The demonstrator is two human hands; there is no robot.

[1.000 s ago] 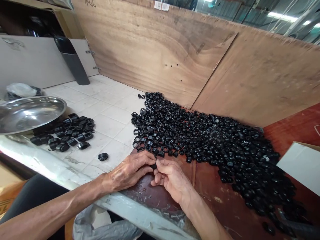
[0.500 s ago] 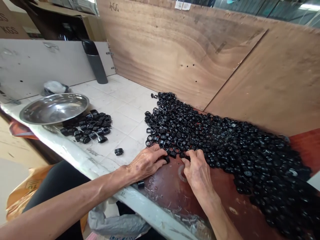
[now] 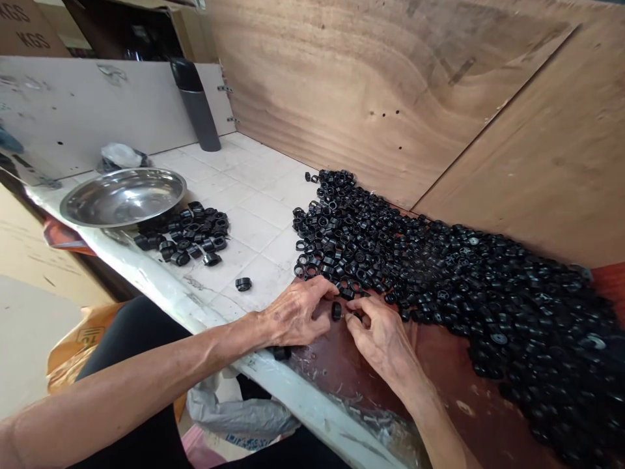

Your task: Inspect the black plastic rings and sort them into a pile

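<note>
A: Where the pile ends on the table, what do the hands hold?
B: Left hand is curled, fingertips on the pile; right hand pinches something small, hidden. One ring stands between them, at the pile's seven o'clock.

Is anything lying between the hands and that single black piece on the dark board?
Nothing visible. The black piece sits in the open gap between the left hand and right hand, on the dark board, just short of the big pile.

Black plastic rings; silver bowl; white tiles; brown plywd wall.
</note>
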